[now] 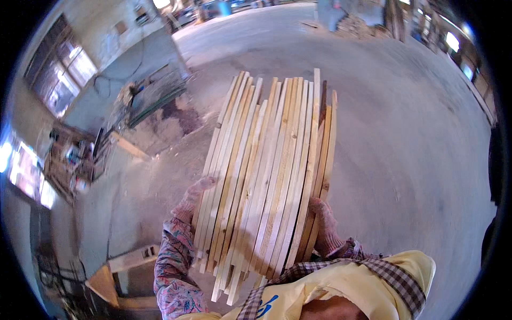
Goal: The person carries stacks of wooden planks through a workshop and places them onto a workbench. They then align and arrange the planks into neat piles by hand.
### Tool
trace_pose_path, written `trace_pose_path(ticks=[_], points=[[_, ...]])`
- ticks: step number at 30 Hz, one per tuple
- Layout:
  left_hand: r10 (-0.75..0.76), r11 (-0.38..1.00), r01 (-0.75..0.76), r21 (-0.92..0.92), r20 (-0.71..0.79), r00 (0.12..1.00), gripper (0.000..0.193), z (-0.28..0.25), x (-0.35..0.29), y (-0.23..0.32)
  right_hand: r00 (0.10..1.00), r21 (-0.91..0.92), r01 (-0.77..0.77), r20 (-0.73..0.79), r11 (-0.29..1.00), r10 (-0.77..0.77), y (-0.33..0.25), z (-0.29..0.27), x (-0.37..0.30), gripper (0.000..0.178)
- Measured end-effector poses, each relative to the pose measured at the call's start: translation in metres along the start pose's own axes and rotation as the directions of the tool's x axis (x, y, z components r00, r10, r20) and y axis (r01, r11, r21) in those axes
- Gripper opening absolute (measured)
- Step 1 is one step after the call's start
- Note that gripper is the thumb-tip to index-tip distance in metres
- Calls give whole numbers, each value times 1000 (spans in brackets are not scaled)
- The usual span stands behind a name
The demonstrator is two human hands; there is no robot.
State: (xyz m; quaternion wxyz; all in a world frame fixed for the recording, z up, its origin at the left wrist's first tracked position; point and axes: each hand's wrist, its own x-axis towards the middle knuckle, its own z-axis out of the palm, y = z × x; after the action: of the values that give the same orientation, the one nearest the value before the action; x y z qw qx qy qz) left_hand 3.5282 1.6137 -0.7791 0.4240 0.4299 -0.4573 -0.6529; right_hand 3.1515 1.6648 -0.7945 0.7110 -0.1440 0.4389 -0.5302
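Observation:
A wide bundle of long, pale wooden strips (266, 176) lies across my arms in front of my body, its strips side by side with uneven ends. My left hand (198, 193), in a pinkish knit glove, is closed against the bundle's left side. On the right side, my right hand (326, 226) in the same kind of glove grips the outer strips. The fingers of both hands are partly hidden behind or under the wood. One strip near the right edge is darker brown than the others.
Grey concrete floor (405, 138) spreads ahead and to the right. At the left, a cluttered bench (72, 160) stands below windows, with a loose board (129, 145) near it. A wooden frame (120, 274) sits at the lower left. Far ahead lies a pile of scraps (358, 28).

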Motion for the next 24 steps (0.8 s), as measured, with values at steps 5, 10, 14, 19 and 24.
trace_pose_path(ticks=[5,10,14,19,24], points=[[-145,986,161,37,-269,952,39,36,-25,15,991,-111,19,137,994,-3,6,-6,5,51],[-183,982,157,-104,-323,929,42,44,-45,26,988,-89,17,153,996,-3,19,-10,19,44],[-225,970,160,-181,-432,873,42,43,-54,12,956,37,36,291,999,-45,17,-11,19,43],[-243,951,163,-262,-314,918,36,29,-71,-26,954,-121,-42,289,992,75,19,-24,18,46],[-161,939,-3,-343,-448,879,27,44,-113,-58,900,-376,105,430,921,73,20,-20,12,52]])
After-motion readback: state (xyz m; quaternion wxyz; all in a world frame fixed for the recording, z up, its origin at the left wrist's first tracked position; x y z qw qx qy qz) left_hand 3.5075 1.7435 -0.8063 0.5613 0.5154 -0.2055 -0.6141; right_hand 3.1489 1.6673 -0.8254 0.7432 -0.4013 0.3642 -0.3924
